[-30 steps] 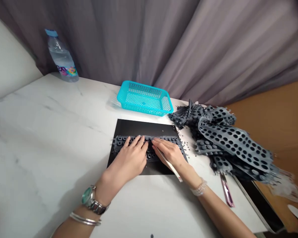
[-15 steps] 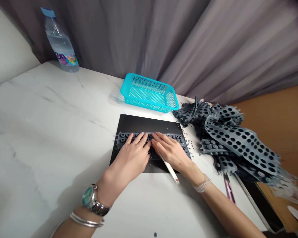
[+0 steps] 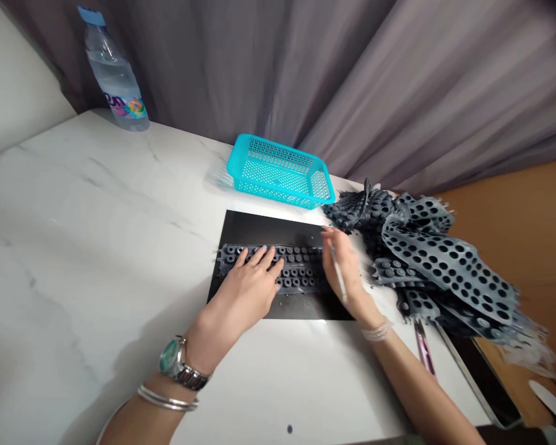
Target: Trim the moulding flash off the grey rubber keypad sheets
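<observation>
A dark grey rubber sheet with rows of raised rings [image 3: 301, 272] lies across a black mat [image 3: 269, 230]. My left hand [image 3: 248, 284] rests flat on the left half of this sheet, fingers spread. Over the sheet's right end is my right hand [image 3: 345, 262], blurred by motion, with its fingers closed round a thin white stick-like tool [image 3: 338, 278]. The tool slants down toward my wrist, and its tip near my fingers is hard to make out. Beneath my right hand the end of the sheet is hidden.
Behind the mat stands a turquoise basket [image 3: 282, 198]. A heap of perforated rubber sheets [image 3: 449, 259] fills the right side, with pink-handled snippers [image 3: 425, 351] and a dark flat device [image 3: 484, 377] below it. A water bottle [image 3: 120, 86] stands at the back left.
My right hand has lifted off the middle of the sheet and moved right, carrying the white tool, which now stands steeper. My left hand has stayed on the sheet.
</observation>
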`<state>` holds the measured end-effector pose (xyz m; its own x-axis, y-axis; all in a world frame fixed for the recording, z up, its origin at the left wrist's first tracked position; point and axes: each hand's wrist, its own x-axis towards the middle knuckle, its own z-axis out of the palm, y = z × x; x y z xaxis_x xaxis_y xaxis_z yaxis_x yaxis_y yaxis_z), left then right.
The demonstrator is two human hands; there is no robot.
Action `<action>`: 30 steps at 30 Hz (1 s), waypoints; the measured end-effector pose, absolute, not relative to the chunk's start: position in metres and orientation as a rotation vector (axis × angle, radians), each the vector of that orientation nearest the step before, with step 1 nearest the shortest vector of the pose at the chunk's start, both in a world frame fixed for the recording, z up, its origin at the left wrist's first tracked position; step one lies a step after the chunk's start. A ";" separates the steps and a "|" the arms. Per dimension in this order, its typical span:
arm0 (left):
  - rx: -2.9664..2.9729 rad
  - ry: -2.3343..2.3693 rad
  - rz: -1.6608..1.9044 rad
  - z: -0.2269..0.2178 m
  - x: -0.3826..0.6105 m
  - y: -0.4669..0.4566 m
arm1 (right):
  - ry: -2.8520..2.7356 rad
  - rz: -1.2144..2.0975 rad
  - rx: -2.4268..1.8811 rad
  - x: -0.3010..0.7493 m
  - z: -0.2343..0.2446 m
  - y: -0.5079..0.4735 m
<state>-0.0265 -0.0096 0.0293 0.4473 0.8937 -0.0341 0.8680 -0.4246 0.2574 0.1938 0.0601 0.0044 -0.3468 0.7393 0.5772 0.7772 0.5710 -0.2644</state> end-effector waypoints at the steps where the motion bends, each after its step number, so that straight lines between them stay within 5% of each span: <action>1: 2.464 1.520 0.148 0.030 -0.027 -0.010 | -2.042 -0.016 -1.309 0.200 0.003 0.058; 6: 2.493 1.562 0.093 0.039 -0.028 -0.015 | -2.256 0.218 -1.206 0.197 0.014 0.031; 30: 2.551 1.647 0.058 0.035 -0.016 -0.036 | -2.651 -0.103 -0.775 0.172 0.015 0.015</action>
<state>-0.0158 -0.0356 0.0346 0.4130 0.9104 -0.0246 0.9064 -0.4082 0.1083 0.1723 0.0150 0.0146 -0.7780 0.5051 0.3735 0.5326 0.8457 -0.0342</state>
